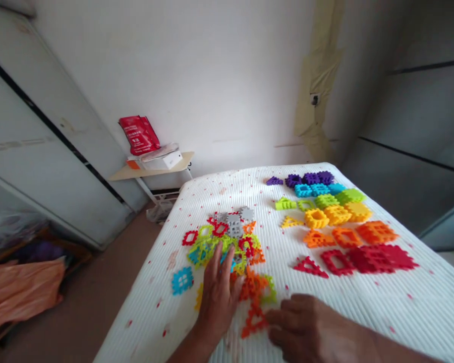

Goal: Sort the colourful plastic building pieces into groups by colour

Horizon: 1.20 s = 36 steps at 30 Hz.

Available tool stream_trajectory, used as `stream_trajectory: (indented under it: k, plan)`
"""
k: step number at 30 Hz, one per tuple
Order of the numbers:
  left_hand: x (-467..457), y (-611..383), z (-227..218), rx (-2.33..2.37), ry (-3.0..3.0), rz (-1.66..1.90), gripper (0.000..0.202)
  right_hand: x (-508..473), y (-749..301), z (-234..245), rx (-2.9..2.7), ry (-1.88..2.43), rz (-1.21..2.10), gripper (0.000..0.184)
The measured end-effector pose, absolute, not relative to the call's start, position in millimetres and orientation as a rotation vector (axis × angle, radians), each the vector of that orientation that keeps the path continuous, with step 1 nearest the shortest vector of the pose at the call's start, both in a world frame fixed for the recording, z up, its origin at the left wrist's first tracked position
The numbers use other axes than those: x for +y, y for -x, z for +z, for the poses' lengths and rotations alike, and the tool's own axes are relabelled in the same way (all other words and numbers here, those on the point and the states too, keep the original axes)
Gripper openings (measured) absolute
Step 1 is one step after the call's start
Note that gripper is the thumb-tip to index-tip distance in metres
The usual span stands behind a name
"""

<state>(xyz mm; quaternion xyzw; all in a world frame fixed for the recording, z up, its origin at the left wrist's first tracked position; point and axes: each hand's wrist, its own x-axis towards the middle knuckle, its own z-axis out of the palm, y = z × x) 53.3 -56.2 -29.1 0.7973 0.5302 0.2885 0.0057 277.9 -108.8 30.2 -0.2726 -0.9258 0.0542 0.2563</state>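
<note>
My left hand (217,290) lies with fingers stretched and apart over a mixed pile of interlocking plastic pieces (208,247) in red, lime, blue, orange and grey. Its fingertips touch the near part of the pile. A blue window-like square piece (182,281) lies to its left. My right hand (306,325) is closed, its fingers curled at the right edge of an orange triangle piece (255,321); the thumb side is hidden and slightly blurred. Several orange pieces (254,282) and a lime frame piece (269,291) lie between the hands.
On the right, pieces lie in rows by colour: purple (310,178), blue (320,190), lime (327,200), yellow (337,215), orange (376,232) and red (382,259). A white dotted mattress (242,186) bears everything. A small table (126,173) with a red bag (139,135) stands behind left.
</note>
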Motion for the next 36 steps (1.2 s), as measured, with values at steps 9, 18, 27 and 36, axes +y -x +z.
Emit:
stream_trajectory:
  k: [9,18,27,36]
  plan:
    - [-6.8,-7.3,12.4,1.822,-1.98,1.378,0.042,-116.7,-244.2,-13.3,-2.609,0.654,-0.049,0.016]
    - [49.7,55.4,-22.9,1.913,-1.714,1.163,0.037,-87.7,-242.5,-23.1,-2.541,0.81,-0.207,0.02]
    - [28.0,33.8,-20.8,1.643,-1.606,1.144,0.038,-48.4,-242.6,-25.8,-2.289,1.01,-0.177,0.025]
    - [34.4,49.9,-32.7,1.68,-1.463,1.202,0.044,-56.2,-239.1,-29.4,-2.296,0.959,-0.19,0.018]
